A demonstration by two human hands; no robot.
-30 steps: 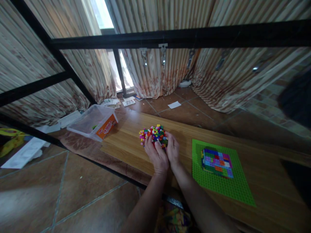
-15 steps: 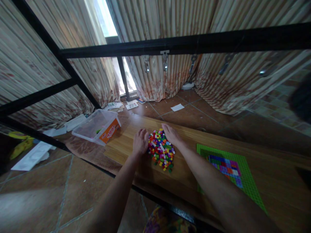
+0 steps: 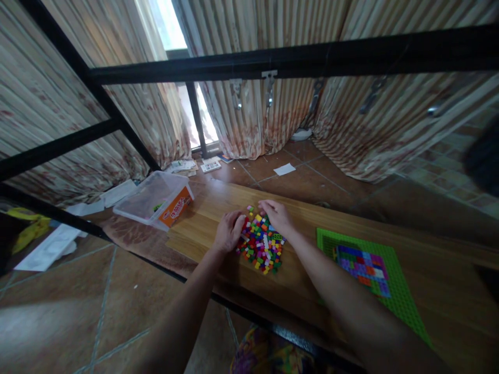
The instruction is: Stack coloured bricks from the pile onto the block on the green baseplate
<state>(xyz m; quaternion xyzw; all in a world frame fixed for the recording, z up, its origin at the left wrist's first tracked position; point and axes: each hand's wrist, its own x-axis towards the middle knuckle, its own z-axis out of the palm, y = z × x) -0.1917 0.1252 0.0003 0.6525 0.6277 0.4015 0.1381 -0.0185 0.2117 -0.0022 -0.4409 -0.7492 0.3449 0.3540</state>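
Note:
A pile of small colourful toy bricks [image 3: 260, 246] lies on the wooden tabletop [image 3: 210, 205]. My left hand [image 3: 230, 231] is cupped against the pile's left side, its thumb stretched over the edge bricks. At the far right edge of the pile, my right hand [image 3: 276, 215] rests with fingers extended and slightly bent, touching the bricks. Neither hand visibly grips a brick, though the undersides of the fingers are hidden. To the right lies a green baseplate [image 3: 401, 280], bearing a patch of joined multicoloured bricks [image 3: 364, 270].
A clear plastic box [image 3: 136, 200] with an orange label stands at the table's left end, a few green pieces inside. Black metal bars [image 3: 218, 70] with hanging clips run across the far side. Behind them hang striped curtains [image 3: 288, 31]; papers [image 3: 284, 169] lie on the tiled floor.
My left hand has shifted slightly right, its thumb now spread over the pile. The right fingers have bent a little inward. Some bricks have moved, with a few loose ones at the far edge.

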